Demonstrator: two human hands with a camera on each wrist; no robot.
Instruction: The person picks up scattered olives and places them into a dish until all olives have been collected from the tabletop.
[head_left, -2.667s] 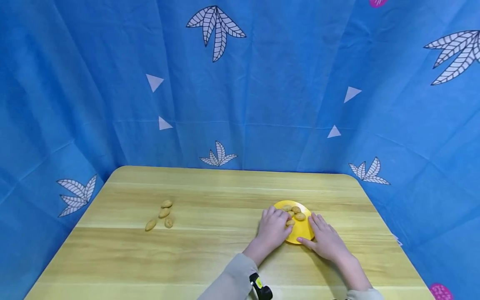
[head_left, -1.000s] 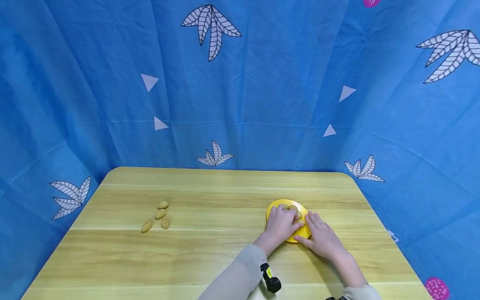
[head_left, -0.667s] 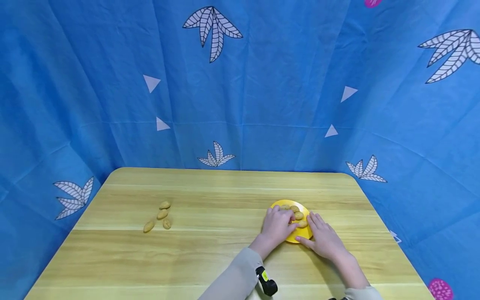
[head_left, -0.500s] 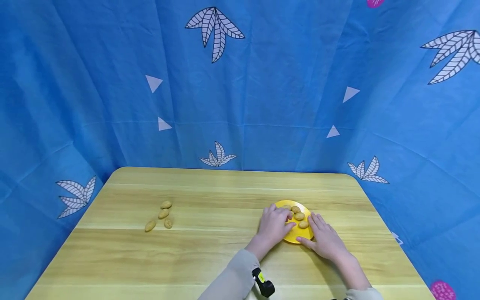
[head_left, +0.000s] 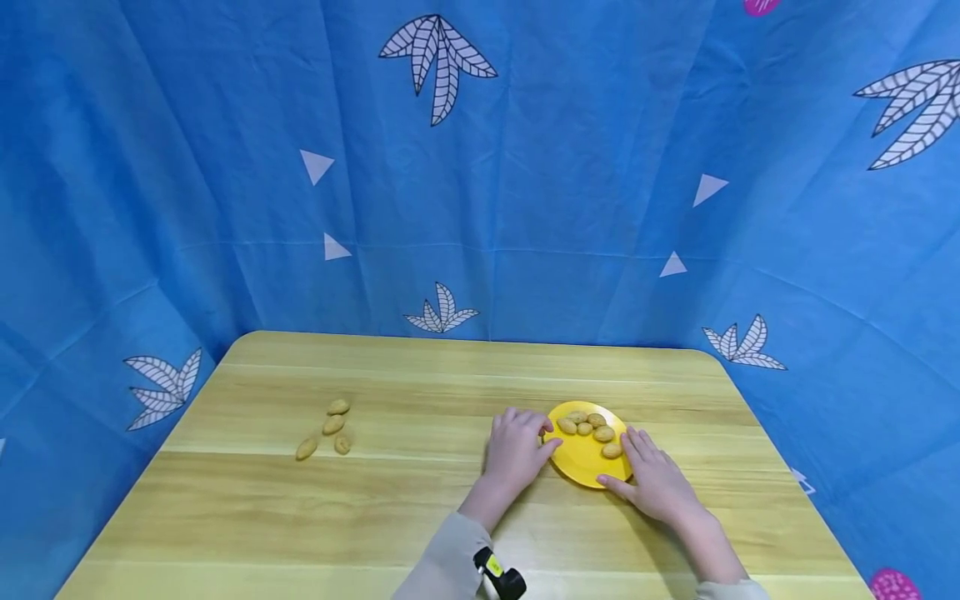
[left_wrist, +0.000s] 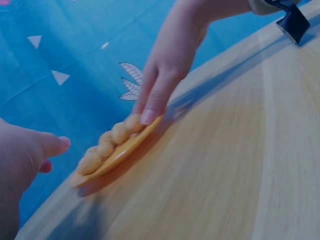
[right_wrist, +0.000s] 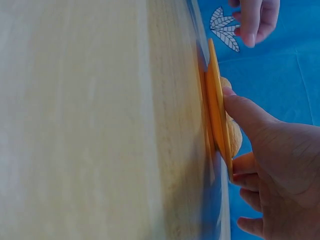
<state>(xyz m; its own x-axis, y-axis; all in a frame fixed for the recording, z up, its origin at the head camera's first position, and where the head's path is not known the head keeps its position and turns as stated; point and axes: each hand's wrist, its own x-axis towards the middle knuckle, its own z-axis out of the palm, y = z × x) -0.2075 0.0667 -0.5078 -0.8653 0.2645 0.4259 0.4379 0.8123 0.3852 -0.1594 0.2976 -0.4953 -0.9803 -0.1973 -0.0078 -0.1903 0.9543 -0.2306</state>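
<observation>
A yellow plate (head_left: 581,467) lies on the table's right half. Several tan, oval, nut-like pieces (head_left: 603,434) sit on it, most bunched toward its far side, and one lies near the right fingers. My left hand (head_left: 513,450) is just beside the plate's left rim, its fingers loosely bent and holding nothing; the left wrist view shows a gap between its thumb and the plate. My right hand (head_left: 656,479) rests at the plate's right rim, fingers extended and thumb at the near edge. In the right wrist view its thumb (right_wrist: 245,110) touches the plate.
Several more nut-like pieces (head_left: 333,425) lie loose on the wooden table (head_left: 300,517), toward its left side. A blue patterned cloth (head_left: 570,167) hangs behind and beside the table. A black strap device (head_left: 501,575) sits at the left wrist.
My left hand has drawn back leftward off the plate, uncovering the pieces there. One piece once beneath its fingers now lies near my right hand, which has stayed at the rim.
</observation>
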